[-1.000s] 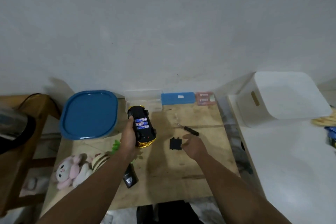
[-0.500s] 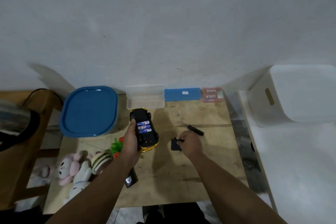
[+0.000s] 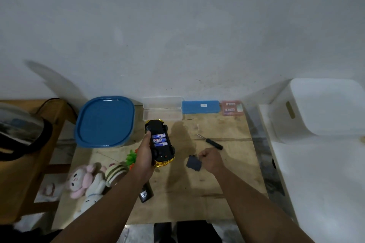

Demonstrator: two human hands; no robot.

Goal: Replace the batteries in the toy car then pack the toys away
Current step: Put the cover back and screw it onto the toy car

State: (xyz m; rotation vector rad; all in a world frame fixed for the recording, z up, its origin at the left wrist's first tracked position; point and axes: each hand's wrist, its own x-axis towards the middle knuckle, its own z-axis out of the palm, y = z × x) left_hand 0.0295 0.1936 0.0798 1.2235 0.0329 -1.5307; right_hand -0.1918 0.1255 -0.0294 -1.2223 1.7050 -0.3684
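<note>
- Above the wooden counter [image 3: 217, 183], the left hand [image 3: 145, 153] grips the toy car [image 3: 161, 144] upside down, with three batteries [image 3: 160, 140] showing in its open bay.
- Right hand [image 3: 210, 159] pinches the dark battery cover [image 3: 194, 163] at its upper corner, beside the car.
- Screwdriver [image 3: 211, 141] lies just beyond the right hand.
- Plush toys [image 3: 88, 181] sit at the counter's left edge, near the blue-lidded container [image 3: 104, 122].

A plain room in a home, it seems: a bare plywood bench [image 3: 217, 179] against a scuffed whitewashed wall [image 3: 177, 25], plush toys [image 3: 85, 181] lying about, and a white storage bin [image 3: 320, 108] nearby.
</note>
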